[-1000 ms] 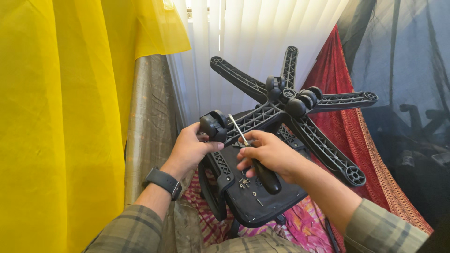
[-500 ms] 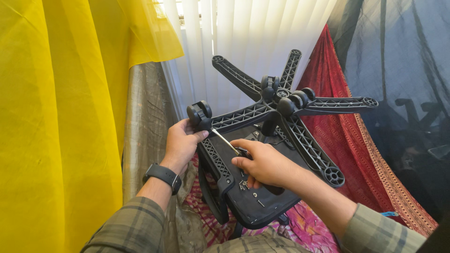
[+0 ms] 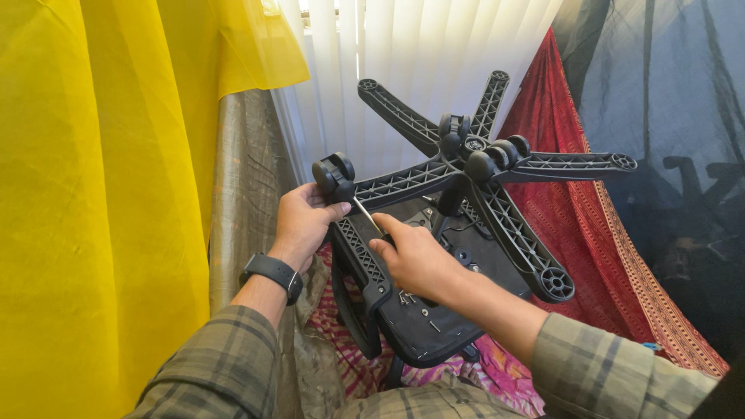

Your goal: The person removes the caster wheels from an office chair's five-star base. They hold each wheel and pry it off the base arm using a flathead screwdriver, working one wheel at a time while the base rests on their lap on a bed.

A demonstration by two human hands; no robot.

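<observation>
An upturned black office chair lies in front of me, its five-armed star base (image 3: 473, 167) pointing up and its seat underside (image 3: 434, 310) facing me. My left hand (image 3: 303, 221), with a black watch on the wrist, grips the base arm just below a black caster wheel (image 3: 334, 174). My right hand (image 3: 415, 260) is closed on a screwdriver (image 3: 371, 219) whose thin metal shaft points up and left toward that caster. Loose castors sit clustered at the hub.
Yellow curtain (image 3: 101, 194) fills the left. White vertical blinds (image 3: 419, 46) hang behind the chair. A red patterned cloth (image 3: 590, 233) drapes to the right, dark netting beyond it. Pink patterned fabric (image 3: 504, 372) lies under the seat.
The chair base has tilted and shifted slightly. My left hand slid up the base arm toward the caster, and my right hand brought the screwdriver tip closer to that wheel.
</observation>
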